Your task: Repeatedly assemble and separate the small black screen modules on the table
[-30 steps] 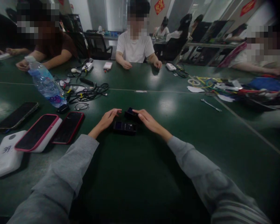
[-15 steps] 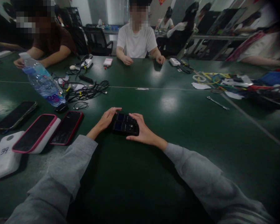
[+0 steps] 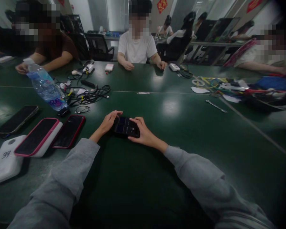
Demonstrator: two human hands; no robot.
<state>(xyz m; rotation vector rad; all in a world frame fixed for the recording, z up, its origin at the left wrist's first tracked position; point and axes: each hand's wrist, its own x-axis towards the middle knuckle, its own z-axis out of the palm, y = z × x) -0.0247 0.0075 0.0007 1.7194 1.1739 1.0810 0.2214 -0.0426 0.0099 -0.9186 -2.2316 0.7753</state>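
A pair of small black devices with dark screens (image 3: 121, 128) lies side by side on the green tabletop, like one block. My right hand (image 3: 143, 133) grips its right end, thumb on the near side and fingers over the far side. At the left end, my left hand (image 3: 107, 122) rests with its fingers stretched out along the far left corner. Whether its fingertips touch the casing I cannot tell.
To the left lie a red-edged phone (image 3: 69, 132), a pink-framed phone (image 3: 38, 136) on a white block, a white case (image 3: 8, 160) and a dark phone (image 3: 17, 119). Beyond them are a tilted water bottle (image 3: 47, 87) and black cables (image 3: 92, 95). A wrench (image 3: 216, 106) lies right; people sit opposite.
The camera view has shifted slightly, showing more of the room at the top. The right hand and the black devices appear a little further left; the grip looks the same.
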